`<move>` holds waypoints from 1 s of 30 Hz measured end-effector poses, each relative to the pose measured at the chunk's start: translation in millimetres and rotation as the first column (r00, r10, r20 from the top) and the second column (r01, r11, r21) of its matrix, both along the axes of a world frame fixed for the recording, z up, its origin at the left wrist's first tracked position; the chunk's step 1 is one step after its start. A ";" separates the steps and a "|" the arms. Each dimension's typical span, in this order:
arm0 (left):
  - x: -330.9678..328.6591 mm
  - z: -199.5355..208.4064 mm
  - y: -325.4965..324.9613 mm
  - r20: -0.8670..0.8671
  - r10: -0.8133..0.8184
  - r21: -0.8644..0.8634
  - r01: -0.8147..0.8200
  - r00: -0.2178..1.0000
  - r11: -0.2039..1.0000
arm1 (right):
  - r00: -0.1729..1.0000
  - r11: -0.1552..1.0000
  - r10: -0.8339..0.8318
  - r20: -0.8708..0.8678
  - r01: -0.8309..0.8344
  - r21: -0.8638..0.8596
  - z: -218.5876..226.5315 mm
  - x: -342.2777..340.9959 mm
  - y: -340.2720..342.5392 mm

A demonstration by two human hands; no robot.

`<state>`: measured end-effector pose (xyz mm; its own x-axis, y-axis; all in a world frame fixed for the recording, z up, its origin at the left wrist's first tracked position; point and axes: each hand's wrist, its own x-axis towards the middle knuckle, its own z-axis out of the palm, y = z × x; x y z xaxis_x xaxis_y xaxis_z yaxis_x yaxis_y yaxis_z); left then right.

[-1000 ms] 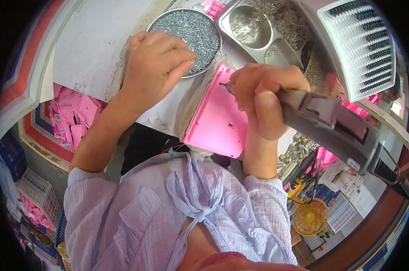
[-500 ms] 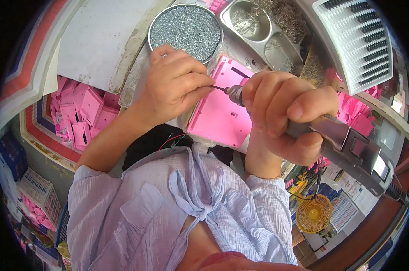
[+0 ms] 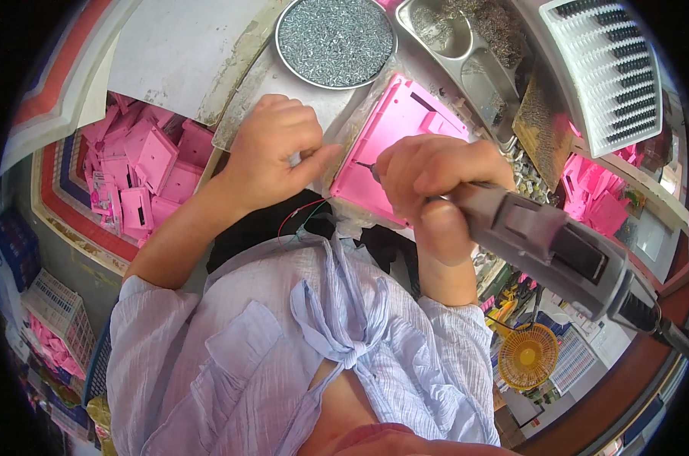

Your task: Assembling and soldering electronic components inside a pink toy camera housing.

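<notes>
In my right hand (image 3: 443, 182) is a grey electric screwdriver (image 3: 542, 235), its cord running off at the lower right. The thin bit reaches down to the left edge of a pink plastic panel (image 3: 386, 125), which lies on clear wrapping in front of me. Just left of that panel hovers my left hand (image 3: 276, 148), fingers curled in and thumb pointing toward the bit. Whatever the curled fingers may hold is hidden. Beyond both hands stands a round metal dish (image 3: 335, 42) full of small silvery screws.
A divided steel tray (image 3: 477, 83) with small metal parts sits at the far right, below a white rack (image 3: 606, 76) with black bristle-like rows. Pink plastic parts (image 3: 143, 163) are heaped at the left. A yellow basket (image 3: 528, 356) stands lower right.
My left hand has drawn back left from the screwdriver bit and curled its fingers. The screwdriver has tilted and shifted down and left, its bit now at the panel's left edge.
</notes>
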<state>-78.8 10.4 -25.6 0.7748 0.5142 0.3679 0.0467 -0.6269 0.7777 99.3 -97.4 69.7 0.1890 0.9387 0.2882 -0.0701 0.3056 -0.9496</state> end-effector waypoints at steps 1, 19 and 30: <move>-1.1 -1.8 -2.1 -0.016 -0.019 0.020 0.019 1.000 1.000 | 0.998 1.000 0.004 0.059 -0.004 0.000 -2.6 -1.7 0.3; 8.5 10.3 -28.8 0.125 0.049 0.127 -0.065 0.991 0.990 | 0.981 0.970 0.148 -0.125 -0.119 0.214 13.6 0.8 -1.0; 3.6 21.5 -7.5 -0.074 -0.341 0.139 0.348 0.937 0.927 | 0.999 0.993 0.024 0.049 -0.030 0.114 -7.4 -19.7 -26.9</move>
<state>-75.2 2.9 -4.0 0.9129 0.1551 0.3775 -0.1582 -0.7181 0.6777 79.6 -124.3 62.2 0.1478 0.9037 0.4018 -0.0355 0.4109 -0.9110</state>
